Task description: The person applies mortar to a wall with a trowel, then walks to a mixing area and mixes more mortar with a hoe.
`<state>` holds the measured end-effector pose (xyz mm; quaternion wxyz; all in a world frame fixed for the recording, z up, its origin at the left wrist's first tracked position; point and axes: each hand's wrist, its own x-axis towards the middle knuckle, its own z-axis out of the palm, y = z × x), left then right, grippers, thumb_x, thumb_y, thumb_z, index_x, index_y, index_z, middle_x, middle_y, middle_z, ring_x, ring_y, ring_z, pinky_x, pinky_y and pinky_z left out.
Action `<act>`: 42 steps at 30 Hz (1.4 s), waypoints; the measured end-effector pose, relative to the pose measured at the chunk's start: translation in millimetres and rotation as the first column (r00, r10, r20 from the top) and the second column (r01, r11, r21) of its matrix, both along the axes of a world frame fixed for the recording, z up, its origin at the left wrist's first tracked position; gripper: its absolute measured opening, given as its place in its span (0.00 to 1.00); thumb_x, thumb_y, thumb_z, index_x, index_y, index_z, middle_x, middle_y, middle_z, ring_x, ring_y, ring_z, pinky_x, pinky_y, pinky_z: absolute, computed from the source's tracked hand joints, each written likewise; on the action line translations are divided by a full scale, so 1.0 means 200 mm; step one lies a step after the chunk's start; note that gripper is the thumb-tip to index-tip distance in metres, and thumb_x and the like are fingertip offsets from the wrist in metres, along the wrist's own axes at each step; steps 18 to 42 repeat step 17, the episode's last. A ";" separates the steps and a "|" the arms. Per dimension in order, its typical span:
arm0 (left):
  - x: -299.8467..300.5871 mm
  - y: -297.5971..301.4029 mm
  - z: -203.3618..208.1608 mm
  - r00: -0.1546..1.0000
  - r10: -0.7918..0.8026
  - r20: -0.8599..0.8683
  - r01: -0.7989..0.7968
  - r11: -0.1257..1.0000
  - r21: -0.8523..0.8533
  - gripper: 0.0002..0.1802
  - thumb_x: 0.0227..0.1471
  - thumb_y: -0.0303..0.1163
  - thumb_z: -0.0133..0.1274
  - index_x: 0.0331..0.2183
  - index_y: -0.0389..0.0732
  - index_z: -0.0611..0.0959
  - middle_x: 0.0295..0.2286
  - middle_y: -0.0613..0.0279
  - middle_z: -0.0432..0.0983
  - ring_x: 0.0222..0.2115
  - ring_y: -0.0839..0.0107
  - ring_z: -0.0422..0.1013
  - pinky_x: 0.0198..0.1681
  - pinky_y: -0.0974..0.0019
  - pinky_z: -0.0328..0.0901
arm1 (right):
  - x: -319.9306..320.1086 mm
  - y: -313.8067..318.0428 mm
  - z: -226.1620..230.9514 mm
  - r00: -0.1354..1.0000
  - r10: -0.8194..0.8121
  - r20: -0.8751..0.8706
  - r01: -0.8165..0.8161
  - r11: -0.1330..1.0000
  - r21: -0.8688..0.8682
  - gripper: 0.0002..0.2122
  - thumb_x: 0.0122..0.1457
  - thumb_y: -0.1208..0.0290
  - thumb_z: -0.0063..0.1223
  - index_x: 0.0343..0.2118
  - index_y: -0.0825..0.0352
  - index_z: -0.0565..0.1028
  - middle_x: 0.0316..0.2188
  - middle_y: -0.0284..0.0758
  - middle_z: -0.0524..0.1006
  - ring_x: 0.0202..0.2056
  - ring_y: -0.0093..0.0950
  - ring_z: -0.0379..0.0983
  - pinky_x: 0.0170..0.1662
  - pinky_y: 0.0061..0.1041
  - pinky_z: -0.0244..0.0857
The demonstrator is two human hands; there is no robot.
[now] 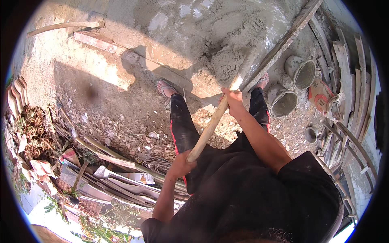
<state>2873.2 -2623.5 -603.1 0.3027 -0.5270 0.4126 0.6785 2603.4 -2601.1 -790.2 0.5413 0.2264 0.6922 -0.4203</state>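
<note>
A long pale wooden tool handle [211, 124] slants from my lap up and away to the right. My left hand [182, 165] is closed around its near end, beside my left thigh. Farther along, my right hand [234, 100] grips the shaft in front of my right knee. Beyond that hand the shaft is coated grey and smeared, and I cannot make out the tool's head. It reaches over a heap of wet grey mortar [227, 60] spread on the ground ahead of my feet.
A long plank [283, 42] borders the mortar on the right. Two mortar-crusted buckets [283, 101] stand near my right foot, beside a torn paper sack [321, 95]. Stacked boards [344, 81] lean along the right. Another curved wooden handle [65, 26] lies far left; scrap wood [125, 186] lies behind left.
</note>
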 end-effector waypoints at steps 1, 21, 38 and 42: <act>0.20 0.04 -0.14 0.973 -0.224 -0.055 0.195 0.926 -0.324 0.19 0.43 0.33 0.56 0.41 0.40 0.78 0.24 0.44 0.77 0.28 0.46 0.76 0.32 0.48 0.68 | 0.07 0.01 0.02 1.000 0.010 0.001 -0.010 1.000 0.003 0.10 0.52 0.74 0.58 0.32 0.73 0.70 0.21 0.39 0.74 0.20 0.32 0.74 0.23 0.32 0.71; -0.12 0.27 -0.11 0.884 -0.286 0.370 0.412 0.851 -0.325 0.23 0.43 0.47 0.65 0.35 0.40 0.78 0.26 0.43 0.78 0.32 0.41 0.75 0.36 0.47 0.69 | 0.13 -0.05 -0.39 0.978 -0.034 0.205 0.018 0.997 0.079 0.11 0.49 0.75 0.58 0.31 0.73 0.69 0.19 0.42 0.71 0.19 0.36 0.74 0.20 0.36 0.71; -0.12 0.27 -0.11 0.884 -0.286 0.370 0.412 0.851 -0.325 0.23 0.43 0.47 0.65 0.35 0.40 0.78 0.26 0.43 0.78 0.32 0.41 0.75 0.36 0.47 0.69 | 0.13 -0.05 -0.39 0.978 -0.034 0.205 0.018 0.997 0.079 0.11 0.49 0.75 0.58 0.31 0.73 0.69 0.19 0.42 0.71 0.19 0.36 0.74 0.20 0.36 0.71; -0.12 0.27 -0.11 0.884 -0.286 0.370 0.412 0.851 -0.325 0.23 0.43 0.47 0.65 0.35 0.40 0.78 0.26 0.43 0.78 0.32 0.41 0.75 0.36 0.47 0.69 | 0.13 -0.05 -0.39 0.978 -0.034 0.205 0.018 0.997 0.079 0.11 0.49 0.75 0.58 0.31 0.73 0.69 0.19 0.42 0.71 0.19 0.36 0.74 0.20 0.36 0.71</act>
